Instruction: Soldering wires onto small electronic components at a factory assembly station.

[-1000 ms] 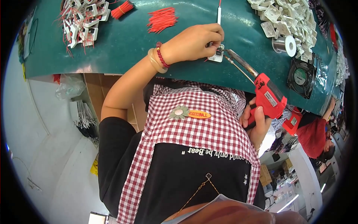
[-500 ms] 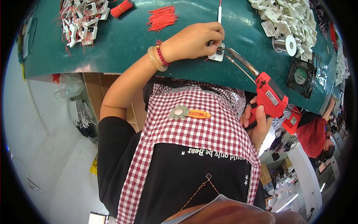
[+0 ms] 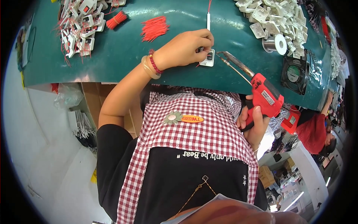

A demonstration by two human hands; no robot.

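Observation:
My left hand [image 3: 188, 48] rests on the green table with its fingers pinched together over a small white plastic housing [image 3: 209, 62]. A dark part sits in that housing, and a bit of red wire pokes out by its near left side. Whatever the fingertips pinch is hidden behind them. My right hand [image 3: 255, 121] is wrapped round the grip of a red and black soldering gun [image 3: 266, 95]. The gun's tip and thin solder feed tube point left, just right of the housing, with a small gap between.
Red cut wires [image 3: 154, 28] lie beyond my left wrist, beside a bundle of red wires [image 3: 116, 20]. Wired white housings [image 3: 87, 22] are heaped far left, bare ones [image 3: 279, 16] far right. A solder spool [image 3: 276, 44] and black fan [image 3: 295, 74] stand right. Another person [image 3: 315, 136] sits further right.
The soldering gun's tip has drawn back slightly to the right from the dark part in the housing. My left hand stays pinched at the housing. The whole view has shifted a little.

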